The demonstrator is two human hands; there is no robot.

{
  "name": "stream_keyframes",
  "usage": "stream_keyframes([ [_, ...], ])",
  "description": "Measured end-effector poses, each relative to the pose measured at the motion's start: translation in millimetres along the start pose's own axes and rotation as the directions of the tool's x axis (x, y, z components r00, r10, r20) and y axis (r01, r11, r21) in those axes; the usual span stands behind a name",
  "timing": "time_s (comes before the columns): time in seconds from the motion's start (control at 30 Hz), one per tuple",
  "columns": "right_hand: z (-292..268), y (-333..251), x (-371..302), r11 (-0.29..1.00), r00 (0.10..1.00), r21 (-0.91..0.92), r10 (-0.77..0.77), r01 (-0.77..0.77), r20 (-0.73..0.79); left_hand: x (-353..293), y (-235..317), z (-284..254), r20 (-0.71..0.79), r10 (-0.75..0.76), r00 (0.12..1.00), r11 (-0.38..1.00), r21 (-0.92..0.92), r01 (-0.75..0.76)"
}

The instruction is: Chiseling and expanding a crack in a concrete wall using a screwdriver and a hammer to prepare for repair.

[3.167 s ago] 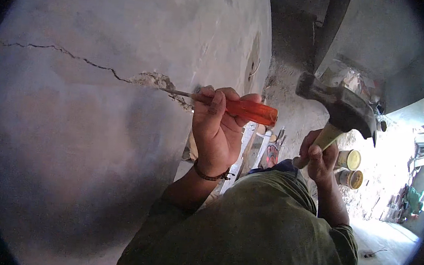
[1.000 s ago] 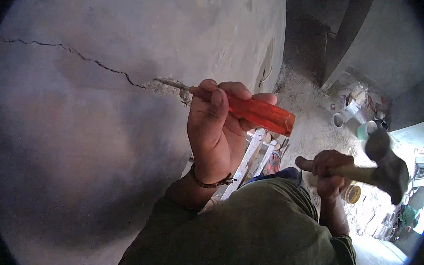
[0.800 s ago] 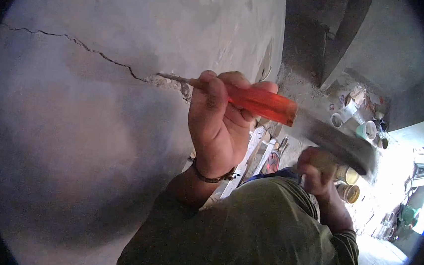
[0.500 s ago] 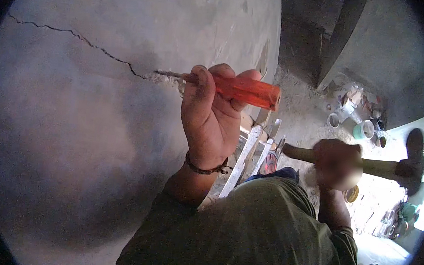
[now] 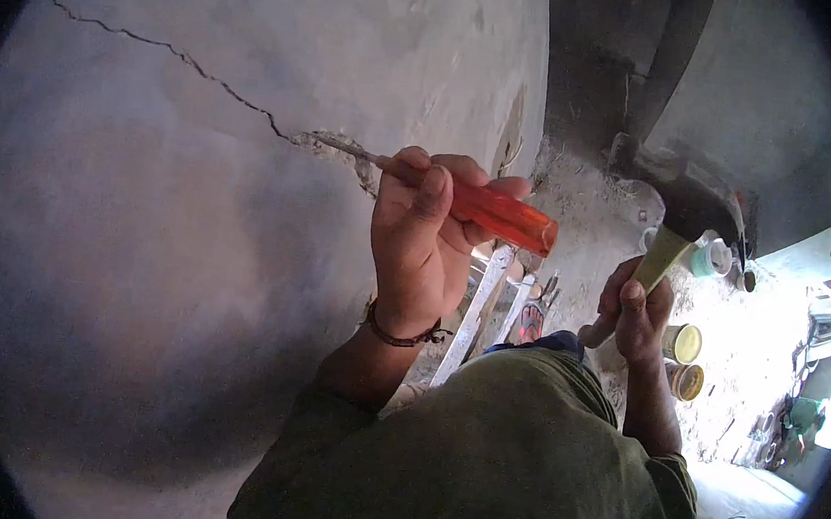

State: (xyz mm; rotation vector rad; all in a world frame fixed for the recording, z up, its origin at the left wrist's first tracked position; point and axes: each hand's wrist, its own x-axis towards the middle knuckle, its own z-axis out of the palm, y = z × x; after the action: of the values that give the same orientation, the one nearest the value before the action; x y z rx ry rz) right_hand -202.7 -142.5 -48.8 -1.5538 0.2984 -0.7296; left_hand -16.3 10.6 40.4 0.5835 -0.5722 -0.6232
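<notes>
My left hand (image 5: 420, 250) is closed round the orange-red handle of a screwdriver (image 5: 505, 218). Its thin metal shank points left, and the tip rests at a chipped patch (image 5: 350, 155) in the grey plastered wall (image 5: 181, 261). A dark jagged crack (image 5: 193, 62) runs from that patch toward the upper left. My right hand (image 5: 638, 314) grips the yellowish handle of a claw hammer (image 5: 686, 195). The hammer head is raised, to the right of the screwdriver's butt end and apart from it. Fingers partly hide both handles.
Below me stands a ladder (image 5: 474, 315) with pale rails, a sandalled foot (image 5: 532, 319) beside it. Lower right on the floor are two yellowish buckets (image 5: 684, 345), and a pale green bucket (image 5: 710, 259) sits behind the hammer. Bright light falls at the far right.
The hammer has swung from pointing right to head-up, closer to the screwdriver. The screwdriver now slants more, its butt end lower. The wall crack appears shifted upward on the left.
</notes>
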Motion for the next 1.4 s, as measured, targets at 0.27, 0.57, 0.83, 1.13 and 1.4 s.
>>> stream_keyframes([
  [0.27,2,-15,-5,1.000,1.000,-0.002,0.008,-0.008,-0.011,1,1,8,0.017,0.027,1.000,0.999,-0.023,-0.027],
  [0.57,3,-17,-9,0.999,0.998,-0.020,-0.042,0.041,-0.045,10,7,16,0.009,0.068,0.998,0.997,-0.031,-0.067],
  [0.83,-7,-26,-4,0.976,0.968,0.028,-0.209,0.215,-0.139,11,12,31,0.025,0.132,0.991,0.983,-0.131,-0.128],
  [1.13,-14,-31,3,0.964,0.958,0.075,-0.243,0.256,-0.149,14,11,28,0.041,0.135,0.990,0.978,-0.163,-0.127],
  [1.4,-9,-40,2,0.857,0.888,0.247,-0.410,0.453,-0.208,17,14,26,0.104,0.147,0.984,0.967,-0.225,-0.121],
])
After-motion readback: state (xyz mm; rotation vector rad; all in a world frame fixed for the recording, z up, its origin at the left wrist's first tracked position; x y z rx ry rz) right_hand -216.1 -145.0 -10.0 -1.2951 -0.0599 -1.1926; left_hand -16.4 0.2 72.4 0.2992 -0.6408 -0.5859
